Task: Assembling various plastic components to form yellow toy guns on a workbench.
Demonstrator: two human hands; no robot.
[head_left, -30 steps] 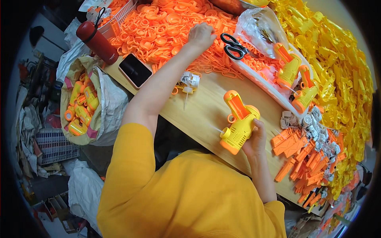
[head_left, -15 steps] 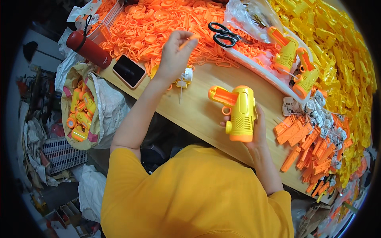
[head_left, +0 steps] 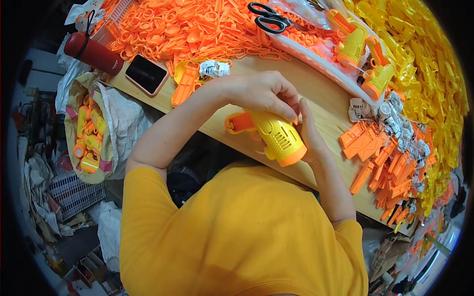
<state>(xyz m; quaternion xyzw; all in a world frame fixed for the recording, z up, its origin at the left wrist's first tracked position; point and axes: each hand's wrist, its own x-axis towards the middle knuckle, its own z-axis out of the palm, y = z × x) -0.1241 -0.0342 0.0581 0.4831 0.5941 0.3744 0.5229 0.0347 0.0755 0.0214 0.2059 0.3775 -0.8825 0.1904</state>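
A yellow-and-orange plastic toy [head_left: 277, 138], with a vented round body and an open orange handle, is tilted above the table's near side. My right hand [head_left: 311, 135] is closed round its far end, its fingers partly hidden behind the body. My left hand [head_left: 269, 93] reaches over the toy from above, thumb and fingers pinched at its upper right side. Between those fingertips shows a bit of a small orange plastic piece [head_left: 296, 120], mostly covered. Beyond my left forearm lies an open yellow-and-orange half shell [head_left: 185, 85] with a white mechanism [head_left: 214, 69].
Loose orange parts [head_left: 187, 29] heap along the back, yellow shells [head_left: 414, 74] at the right. Black scissors [head_left: 269, 19] rest by a white tray [head_left: 316, 64] holding two similar toys. A phone [head_left: 146, 75], red flask [head_left: 94, 53], toy-filled sack [head_left: 111, 133] and orange pieces [head_left: 365, 140] surround the workspace.
My left hand has come from the orange heap down to the toy, carrying a small orange piece. The toy has tilted and moved slightly left in my right hand. The view has shifted a little.
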